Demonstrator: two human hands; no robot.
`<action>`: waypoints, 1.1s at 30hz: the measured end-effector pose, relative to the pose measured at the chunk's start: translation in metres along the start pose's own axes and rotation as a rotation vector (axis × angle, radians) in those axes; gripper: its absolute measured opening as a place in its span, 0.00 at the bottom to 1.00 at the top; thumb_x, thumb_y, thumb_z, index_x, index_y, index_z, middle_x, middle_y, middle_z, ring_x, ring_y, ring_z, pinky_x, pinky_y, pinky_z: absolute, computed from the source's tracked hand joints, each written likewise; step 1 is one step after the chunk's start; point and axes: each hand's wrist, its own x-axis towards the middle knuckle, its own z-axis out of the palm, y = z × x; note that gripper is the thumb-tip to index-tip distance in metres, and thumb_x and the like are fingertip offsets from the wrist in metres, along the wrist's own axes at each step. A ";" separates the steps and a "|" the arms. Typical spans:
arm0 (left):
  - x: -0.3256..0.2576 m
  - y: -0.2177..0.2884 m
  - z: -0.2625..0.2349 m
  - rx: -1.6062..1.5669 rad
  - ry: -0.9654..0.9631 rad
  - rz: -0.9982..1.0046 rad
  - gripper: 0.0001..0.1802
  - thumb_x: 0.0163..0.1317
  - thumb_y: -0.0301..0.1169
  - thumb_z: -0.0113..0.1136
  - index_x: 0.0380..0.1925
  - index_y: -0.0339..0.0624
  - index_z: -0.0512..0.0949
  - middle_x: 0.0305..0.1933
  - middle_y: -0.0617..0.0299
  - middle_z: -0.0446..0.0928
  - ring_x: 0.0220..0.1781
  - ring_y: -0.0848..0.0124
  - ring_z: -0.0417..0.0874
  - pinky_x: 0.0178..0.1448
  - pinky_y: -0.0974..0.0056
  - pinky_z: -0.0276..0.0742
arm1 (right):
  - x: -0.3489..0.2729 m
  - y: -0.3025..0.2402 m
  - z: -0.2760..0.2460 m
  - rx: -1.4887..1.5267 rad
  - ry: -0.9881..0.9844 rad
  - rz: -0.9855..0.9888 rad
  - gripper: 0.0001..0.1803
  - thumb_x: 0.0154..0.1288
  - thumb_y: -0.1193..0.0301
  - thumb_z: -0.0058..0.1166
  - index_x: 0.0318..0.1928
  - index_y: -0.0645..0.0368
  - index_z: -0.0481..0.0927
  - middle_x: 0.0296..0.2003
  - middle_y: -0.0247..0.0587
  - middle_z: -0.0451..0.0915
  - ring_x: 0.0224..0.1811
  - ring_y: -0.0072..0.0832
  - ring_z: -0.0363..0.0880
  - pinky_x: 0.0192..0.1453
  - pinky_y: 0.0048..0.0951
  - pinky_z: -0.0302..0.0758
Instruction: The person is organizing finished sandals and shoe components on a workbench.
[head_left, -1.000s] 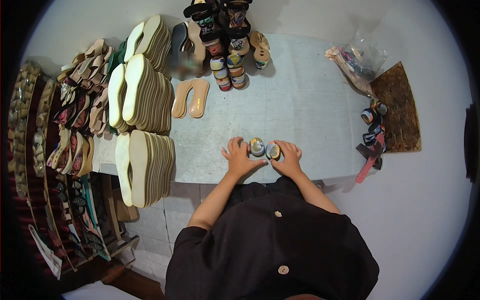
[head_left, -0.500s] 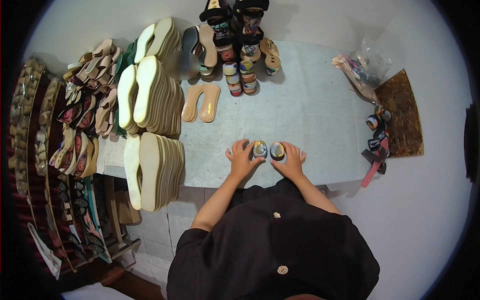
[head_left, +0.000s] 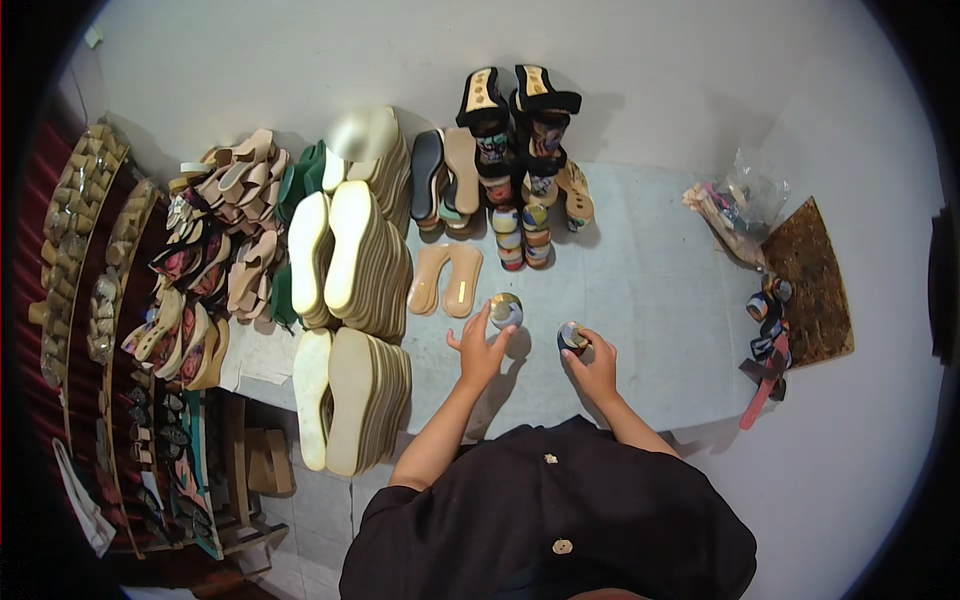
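Head view: left hand (head_left: 480,350) grips patterned roll (head_left: 506,310); right hand (head_left: 596,366) half-hides second roll (head_left: 572,337).

We find the scene evenly lit, approx. overhead, w/ soft diffuse light across the grey table (head_left: 650,290) and pale wall. Shadows are short and soft: a dark patch under the left hand (head_left: 480,350), a smaller one under the right hand (head_left: 595,365), and a band behind the tall stacked shoes (head_left: 520,130) on the wall. We note the left rack (head_left: 80,300) falls into dim, reddish gloom. No glare seen, only a mild sheen on the plastic bag (head_left: 745,200). Fisheye distortion is strong: table edges bow, and a black vignette rings the pic. Centre is fairly sharp; detail softens toward the rim. No motion blur on the hands.
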 end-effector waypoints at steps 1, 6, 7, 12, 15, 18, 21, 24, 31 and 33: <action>0.011 -0.001 -0.004 -0.002 0.011 0.010 0.36 0.53 0.48 0.63 0.60 0.42 0.67 0.53 0.55 0.75 0.58 0.62 0.71 0.62 0.36 0.36 | 0.008 -0.007 0.000 0.026 0.028 0.026 0.26 0.50 0.65 0.64 0.50 0.57 0.73 0.47 0.43 0.77 0.51 0.38 0.72 0.58 0.39 0.61; 0.070 -0.008 -0.014 -0.056 0.197 0.034 0.34 0.55 0.47 0.62 0.59 0.43 0.68 0.54 0.54 0.74 0.59 0.60 0.71 0.63 0.36 0.35 | 0.056 -0.029 0.004 0.115 0.108 -0.051 0.26 0.49 0.67 0.65 0.50 0.60 0.72 0.46 0.45 0.76 0.50 0.39 0.72 0.57 0.37 0.65; 0.081 -0.011 -0.013 -0.062 0.238 0.033 0.33 0.55 0.47 0.61 0.59 0.43 0.68 0.54 0.54 0.74 0.59 0.60 0.71 0.63 0.36 0.34 | 0.065 -0.030 0.006 0.129 0.120 -0.081 0.26 0.49 0.68 0.65 0.50 0.60 0.72 0.46 0.45 0.76 0.50 0.38 0.72 0.56 0.37 0.65; 0.101 -0.008 -0.010 -0.055 0.131 -0.054 0.35 0.58 0.46 0.60 0.61 0.40 0.64 0.58 0.53 0.72 0.62 0.60 0.69 0.65 0.40 0.31 | 0.088 -0.030 0.014 0.151 0.088 -0.024 0.27 0.51 0.65 0.63 0.52 0.57 0.71 0.48 0.43 0.75 0.53 0.41 0.68 0.58 0.38 0.65; 0.093 -0.018 0.006 -0.025 0.142 -0.041 0.35 0.58 0.47 0.59 0.61 0.41 0.64 0.59 0.53 0.71 0.62 0.60 0.68 0.65 0.40 0.32 | 0.093 -0.029 0.021 0.156 0.081 0.021 0.26 0.51 0.66 0.63 0.51 0.57 0.71 0.48 0.43 0.75 0.53 0.41 0.69 0.58 0.39 0.64; 0.079 -0.019 0.019 -0.134 0.139 0.019 0.33 0.57 0.45 0.59 0.59 0.41 0.66 0.55 0.51 0.72 0.59 0.58 0.70 0.63 0.39 0.42 | 0.097 -0.023 0.034 0.111 0.065 0.003 0.26 0.50 0.66 0.64 0.51 0.57 0.71 0.48 0.43 0.76 0.52 0.42 0.70 0.57 0.39 0.64; 0.069 -0.026 0.040 -0.014 0.015 -0.005 0.32 0.57 0.44 0.59 0.59 0.41 0.66 0.56 0.51 0.72 0.59 0.58 0.70 0.62 0.35 0.43 | 0.101 -0.012 0.064 0.021 0.032 -0.058 0.26 0.50 0.68 0.64 0.50 0.57 0.71 0.45 0.44 0.77 0.48 0.41 0.73 0.56 0.39 0.64; 0.068 -0.025 0.054 0.061 -0.028 -0.112 0.32 0.58 0.43 0.58 0.61 0.44 0.65 0.57 0.54 0.71 0.62 0.60 0.67 0.59 0.30 0.41 | 0.103 -0.010 0.084 -0.040 -0.017 0.033 0.27 0.49 0.69 0.65 0.49 0.58 0.70 0.42 0.45 0.77 0.47 0.41 0.74 0.53 0.39 0.64; 0.060 -0.028 0.067 0.121 -0.087 -0.134 0.33 0.57 0.45 0.58 0.62 0.47 0.63 0.57 0.57 0.71 0.63 0.60 0.66 0.59 0.30 0.41 | 0.107 0.015 0.114 0.000 0.057 0.078 0.29 0.51 0.68 0.64 0.52 0.57 0.66 0.44 0.43 0.77 0.48 0.39 0.74 0.65 0.52 0.52; 0.058 -0.029 0.068 0.130 -0.135 -0.139 0.33 0.57 0.43 0.59 0.62 0.49 0.62 0.58 0.59 0.71 0.65 0.61 0.64 0.59 0.29 0.41 | 0.108 0.013 0.111 0.022 0.032 0.096 0.29 0.51 0.67 0.64 0.53 0.56 0.65 0.44 0.43 0.77 0.48 0.39 0.75 0.68 0.56 0.47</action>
